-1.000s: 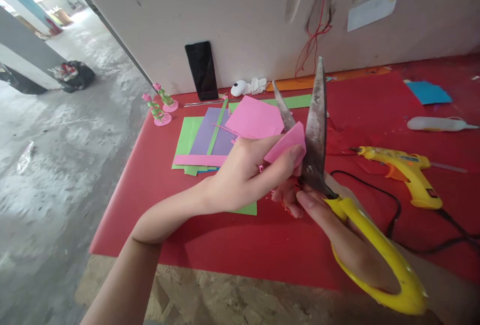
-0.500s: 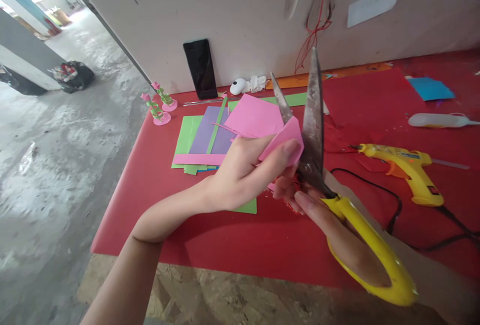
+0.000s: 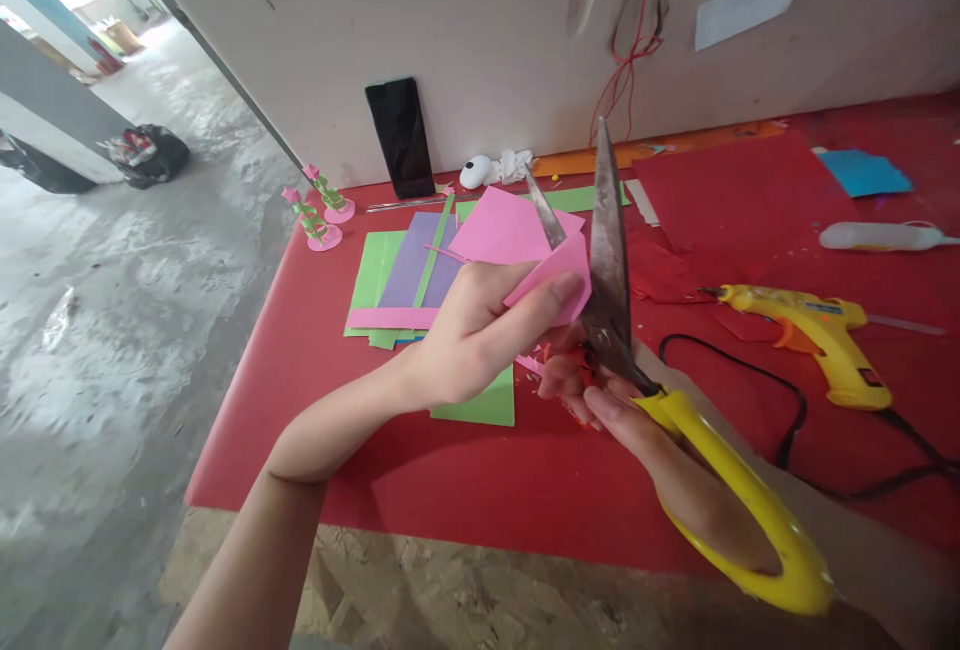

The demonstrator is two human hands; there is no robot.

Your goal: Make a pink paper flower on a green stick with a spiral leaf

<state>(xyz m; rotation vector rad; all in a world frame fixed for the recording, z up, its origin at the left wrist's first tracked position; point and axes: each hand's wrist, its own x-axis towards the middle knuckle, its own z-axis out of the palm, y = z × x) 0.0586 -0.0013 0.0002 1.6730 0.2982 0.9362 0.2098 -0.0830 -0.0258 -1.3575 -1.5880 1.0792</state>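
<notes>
Between its thumb and fingers, my left hand [image 3: 487, 330] pinches a small piece of pink paper [image 3: 559, 275]. My right hand [image 3: 637, 430] grips yellow-handled scissors [image 3: 611, 270], with the thumb through the handle loop. The blades point up and away, spread apart, and the pink piece lies between them. Whether they touch its edge I cannot tell. Under my hands is a pile of paper: a larger pink sheet [image 3: 495, 220], a purple sheet [image 3: 416, 260], green sheets [image 3: 367, 270] and a pink strip [image 3: 390, 318].
A yellow glue gun [image 3: 810, 315] with a black cord [image 3: 750, 360] lies on the red tabletop [image 3: 562, 510] at right. A black phone [image 3: 403, 138] leans on the wall. Two paper flowers [image 3: 319, 215] stand at the left edge. A white bottle [image 3: 877, 236] lies at far right.
Both hands have shifted slightly left with the pink piece and the scissors. The blades have dropped a little and remain spread.
</notes>
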